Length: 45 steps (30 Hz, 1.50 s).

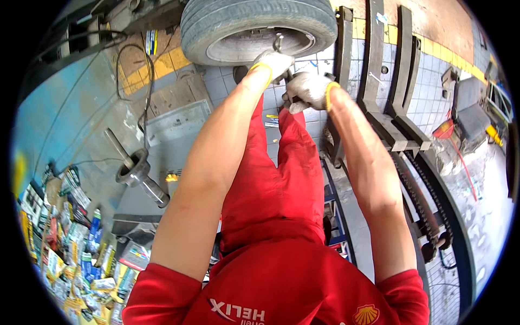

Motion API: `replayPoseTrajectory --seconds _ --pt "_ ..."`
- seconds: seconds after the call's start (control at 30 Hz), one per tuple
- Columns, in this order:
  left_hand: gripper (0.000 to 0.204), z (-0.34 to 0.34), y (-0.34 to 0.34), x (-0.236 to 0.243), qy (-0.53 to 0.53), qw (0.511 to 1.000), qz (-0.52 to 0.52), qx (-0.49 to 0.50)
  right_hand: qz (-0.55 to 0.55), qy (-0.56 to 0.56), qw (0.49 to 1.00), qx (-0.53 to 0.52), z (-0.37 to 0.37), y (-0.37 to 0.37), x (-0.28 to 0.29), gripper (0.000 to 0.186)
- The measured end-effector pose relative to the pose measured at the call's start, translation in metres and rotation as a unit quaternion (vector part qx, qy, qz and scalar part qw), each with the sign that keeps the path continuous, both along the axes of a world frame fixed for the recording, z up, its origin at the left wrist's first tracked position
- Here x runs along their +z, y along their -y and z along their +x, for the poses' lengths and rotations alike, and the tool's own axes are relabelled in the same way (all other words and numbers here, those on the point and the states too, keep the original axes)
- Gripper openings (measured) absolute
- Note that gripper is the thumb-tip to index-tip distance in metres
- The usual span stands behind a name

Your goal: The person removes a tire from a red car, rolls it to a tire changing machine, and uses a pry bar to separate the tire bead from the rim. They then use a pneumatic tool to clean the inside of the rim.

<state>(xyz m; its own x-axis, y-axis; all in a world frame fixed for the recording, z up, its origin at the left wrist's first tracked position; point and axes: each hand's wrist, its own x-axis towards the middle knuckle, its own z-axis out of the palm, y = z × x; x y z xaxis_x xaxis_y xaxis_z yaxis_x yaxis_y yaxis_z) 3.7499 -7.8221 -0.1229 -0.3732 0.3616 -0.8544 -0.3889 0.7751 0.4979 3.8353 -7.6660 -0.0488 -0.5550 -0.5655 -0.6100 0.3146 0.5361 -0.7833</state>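
Grey rubber-tyred wheel with a silvery metal rim (238, 30): stands just beyond the worker's hands.
Whitish-gloved, yellow-cuffed right hand (310, 89): closed round a dark grey metal piece (294, 99), nearer the worker than the wheel; gloves hide whether it joins the tool.
Whitish-gloved, yellow-cuffed left hand (273, 62): wrapped round a hook-ended grey metal tool (278, 43) at the wheel's near edge.
Tool: tip shows against the wheel's rim; looks stiff, tough, moderately heavy, perhaps slippery; best held mid-length, clear of the hook.
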Motion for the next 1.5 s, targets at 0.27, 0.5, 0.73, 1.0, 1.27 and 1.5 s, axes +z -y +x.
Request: replayPoseTrajectory --seconds 0.27,0.5,0.73,1.0,1.27,1.5 --pt "0.052 0.004 0.003 -0.019 -0.066 0.991 0.034 0.115 0.013 0.17 0.984 -0.051 -0.032 -0.023 -0.027 0.004" --pt "0.062 0.008 0.016 0.002 0.071 0.954 0.049 0.288 0.013 0.466 0.852 -0.238 -0.086 0.008 0.043 0.025" --pt "0.053 0.012 0.018 0.034 0.183 0.878 0.125 0.425 0.015 0.451 0.874 -0.18 -0.119 -0.001 0.045 0.025" --pt "0.061 0.022 -0.008 0.037 0.262 0.675 0.285 0.628 0.004 0.403 0.907 -0.119 -0.163 -0.012 0.05 0.038" --pt "0.064 0.013 -0.035 0.014 0.265 0.508 0.381 0.725 -0.035 0.378 0.901 -0.212 -0.177 -0.008 0.06 0.047" --pt "0.06 0.01 -0.042 0.011 0.262 0.539 0.38 0.704 -0.151 0.492 0.819 -0.254 -0.158 -0.032 0.051 0.086"
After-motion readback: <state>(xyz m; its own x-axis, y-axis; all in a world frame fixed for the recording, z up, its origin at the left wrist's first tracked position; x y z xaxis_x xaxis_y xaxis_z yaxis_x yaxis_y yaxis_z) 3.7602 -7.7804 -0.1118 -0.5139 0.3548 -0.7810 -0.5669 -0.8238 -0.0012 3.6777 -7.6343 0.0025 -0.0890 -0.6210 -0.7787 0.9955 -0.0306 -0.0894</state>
